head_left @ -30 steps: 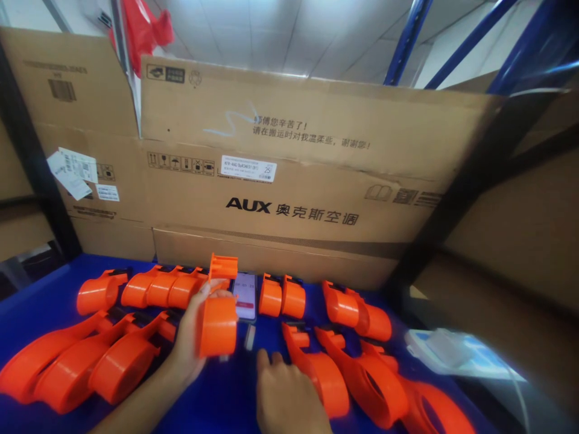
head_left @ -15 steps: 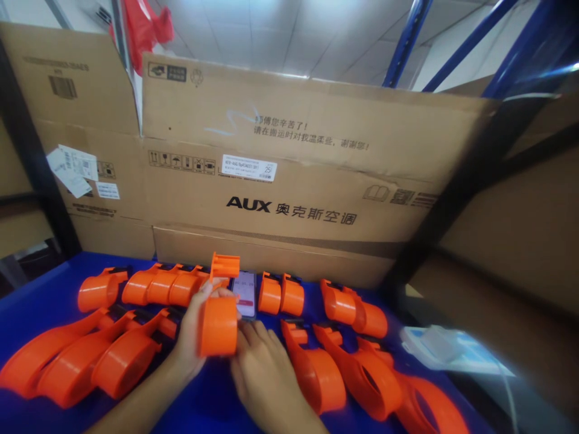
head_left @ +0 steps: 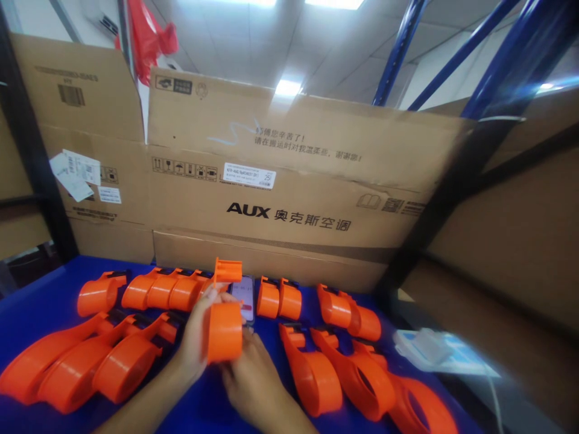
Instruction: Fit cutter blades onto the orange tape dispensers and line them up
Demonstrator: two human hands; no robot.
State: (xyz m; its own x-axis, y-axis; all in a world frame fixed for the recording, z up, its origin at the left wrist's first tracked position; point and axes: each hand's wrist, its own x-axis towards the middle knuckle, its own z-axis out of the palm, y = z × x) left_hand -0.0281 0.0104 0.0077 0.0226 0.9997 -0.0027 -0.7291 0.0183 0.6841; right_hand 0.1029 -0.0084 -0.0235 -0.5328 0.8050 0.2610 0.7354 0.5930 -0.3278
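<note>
An orange plastic tape dispenser (head_left: pixel 225 333), with a ring-shaped body and a ridged head at its top, is held up over the blue surface. My left hand (head_left: pixel 198 334) is closed round its left side, with fingers passing behind it. My right hand (head_left: pixel 256 374) is curled against the lower right of the same dispenser, and its fingertips are partly hidden behind the ring. Behind the held piece, a phone (head_left: pixel 246 295) with a lit screen leans near the cardboard, partly covered by the hands and the dispenser.
Similar orange dispensers with black parts stand in rows on the left (head_left: pixel 129 367) and right (head_left: pixel 319 383) of the blue surface (head_left: pixel 199 404). A cardboard sheet (head_left: pixel 289 199) forms the back wall. Dark posts flank it. A white-and-blue box (head_left: pixel 447 352) lies at the right.
The camera view has tilted up slightly. My right hand has shifted a little left, further behind and under the dispenser, which stays in my left hand.
</note>
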